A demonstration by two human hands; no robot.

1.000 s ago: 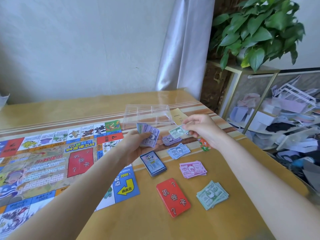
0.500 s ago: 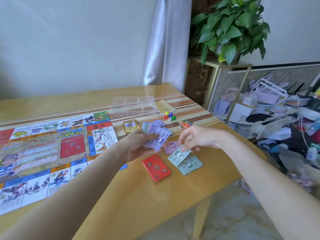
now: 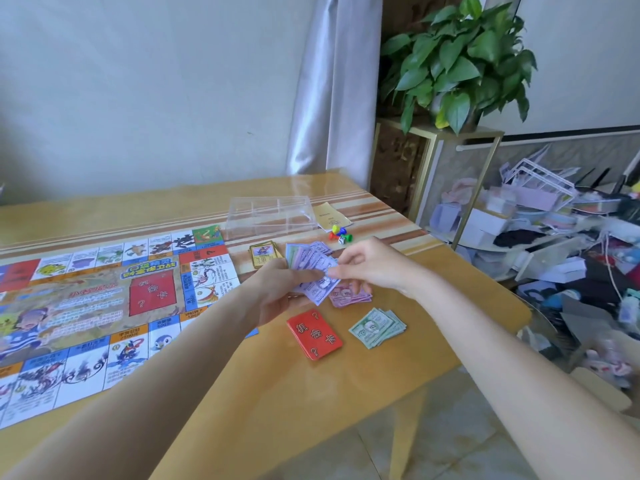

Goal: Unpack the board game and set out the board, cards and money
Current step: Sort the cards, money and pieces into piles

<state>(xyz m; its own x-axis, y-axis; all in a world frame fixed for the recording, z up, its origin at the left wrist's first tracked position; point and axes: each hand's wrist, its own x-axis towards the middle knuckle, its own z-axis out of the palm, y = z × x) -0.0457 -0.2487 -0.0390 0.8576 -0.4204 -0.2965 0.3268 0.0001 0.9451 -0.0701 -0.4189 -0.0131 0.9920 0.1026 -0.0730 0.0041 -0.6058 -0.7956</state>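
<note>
The colourful game board lies flat on the left of the wooden table. My left hand holds a fanned stack of purple play money above the table. My right hand pinches one purple note at the stack's right edge. On the table lie a red card deck, a green money pile, a pink money pile partly hidden by my hands, and a yellow card deck.
A clear plastic tray stands behind the cards, with a yellow paper slip, coloured pawns and a white die beside it. The table's right edge drops to a cluttered floor. A potted plant stands on a gold-framed stand.
My right hand put the green note down on the green pile, then came back up to the purple stack. The camera view shifted left and back.
</note>
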